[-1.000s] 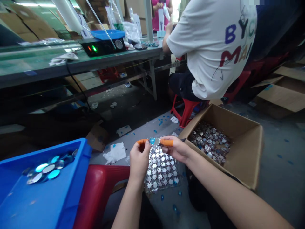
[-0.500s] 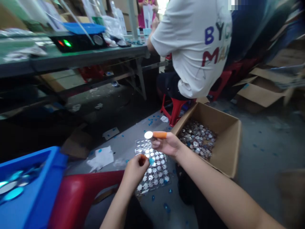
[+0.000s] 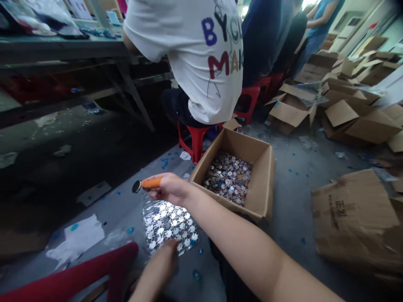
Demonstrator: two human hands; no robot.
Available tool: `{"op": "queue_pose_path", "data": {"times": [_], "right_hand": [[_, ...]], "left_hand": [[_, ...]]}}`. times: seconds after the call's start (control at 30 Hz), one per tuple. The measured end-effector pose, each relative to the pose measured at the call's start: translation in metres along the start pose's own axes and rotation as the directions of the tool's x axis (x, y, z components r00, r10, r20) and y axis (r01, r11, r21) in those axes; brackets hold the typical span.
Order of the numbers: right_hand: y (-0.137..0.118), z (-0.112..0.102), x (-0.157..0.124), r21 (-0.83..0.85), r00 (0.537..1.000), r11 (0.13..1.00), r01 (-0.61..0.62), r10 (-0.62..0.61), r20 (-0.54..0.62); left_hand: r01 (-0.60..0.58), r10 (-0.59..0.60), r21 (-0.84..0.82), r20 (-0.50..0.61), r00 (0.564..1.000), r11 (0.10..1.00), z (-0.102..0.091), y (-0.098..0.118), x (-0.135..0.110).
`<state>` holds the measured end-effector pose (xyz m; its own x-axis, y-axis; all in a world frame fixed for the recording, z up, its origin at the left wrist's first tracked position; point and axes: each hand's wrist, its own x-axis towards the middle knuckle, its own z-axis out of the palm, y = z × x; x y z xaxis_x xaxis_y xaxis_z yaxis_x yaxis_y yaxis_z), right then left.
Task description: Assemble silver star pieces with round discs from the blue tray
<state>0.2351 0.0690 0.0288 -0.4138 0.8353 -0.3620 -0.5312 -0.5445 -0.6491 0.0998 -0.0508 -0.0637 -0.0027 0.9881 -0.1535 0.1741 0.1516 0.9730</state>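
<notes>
My right hand (image 3: 171,188) is closed, with an orange finger cover (image 3: 151,182) on its outstretched finger. At that fingertip it holds a small round mirror disc (image 3: 136,186), dark-faced from this angle. Beneath this hand is a clear plastic sheet (image 3: 146,209) bearing rows of silver scalloped pieces (image 3: 170,224). My left hand (image 3: 163,256) is over the near edge of the sheet, smeared by motion; its fingers cannot be made out. Bits of blue film (image 3: 197,274) lie on the floor beside the sheet.
A cardboard box (image 3: 267,180) with many silver pieces (image 3: 228,176) stands to the right. Ahead, a person in a white shirt (image 3: 189,54) sits on a red stool (image 3: 197,144). A red chair (image 3: 75,270) is at lower left, and several cartons (image 3: 355,218) lie at right.
The view has swung right, so the blue bin has left the picture. My left hand has lowered towards the sheet's near edge; the blue film at its fingers no longer shows. The disc has tilted.
</notes>
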Motion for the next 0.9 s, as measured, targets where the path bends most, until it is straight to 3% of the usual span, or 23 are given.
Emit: {"op": "queue_pose_path", "data": {"times": [0.07,0.13,0.2,0.27,0.4,0.6,0.7,0.8,0.87,0.9], "right_hand": [[-0.002,-0.002,0.001,-0.081,0.996,0.997,-0.008,0.000,-0.088],[-0.002,-0.003,0.001,-0.181,0.986,0.983,-0.016,-0.015,-0.164],[0.002,-0.005,0.001,-0.325,0.980,0.945,-0.036,-0.030,-0.197],[0.007,-0.007,0.002,-0.450,0.982,0.891,-0.058,-0.031,-0.187],[0.018,-0.009,0.004,-0.602,0.994,0.794,-0.077,0.015,-0.106],[0.026,-0.001,-0.001,-0.716,0.997,0.695,-0.063,0.075,-0.015],[0.015,-0.001,-0.005,-0.741,0.994,0.668,-0.069,0.107,0.003],[-0.024,-0.028,-0.004,-0.744,0.998,0.667,-0.032,0.066,0.017],[-0.060,-0.068,0.000,-0.766,0.990,0.641,-0.039,-0.080,-0.117],[-0.077,-0.094,0.002,-0.793,0.947,0.602,-0.093,-0.191,-0.257]], "left_hand": [[0.056,-0.055,0.098,-0.020,0.998,0.994,-0.024,0.005,0.023],[0.072,-0.068,0.044,-0.087,0.994,0.996,-0.047,0.018,0.037],[0.000,-0.007,-0.043,-0.180,0.984,0.999,-0.062,0.034,0.041],[-0.085,0.078,-0.022,-0.220,0.972,0.996,-0.064,0.047,0.038],[-0.140,0.153,0.102,-0.134,0.979,0.985,-0.056,0.052,0.030],[-0.044,0.055,0.082,-0.140,0.989,0.996,-0.055,0.050,0.032],[0.049,-0.038,0.062,-0.170,0.985,0.997,-0.056,0.055,0.033],[0.198,-0.191,0.001,-0.243,0.951,0.980,-0.057,0.055,0.035],[0.223,-0.262,-0.171,-0.256,0.931,0.960,-0.056,0.053,0.038],[0.216,-0.284,-0.265,-0.253,0.925,0.940,-0.056,0.051,0.040]]}}
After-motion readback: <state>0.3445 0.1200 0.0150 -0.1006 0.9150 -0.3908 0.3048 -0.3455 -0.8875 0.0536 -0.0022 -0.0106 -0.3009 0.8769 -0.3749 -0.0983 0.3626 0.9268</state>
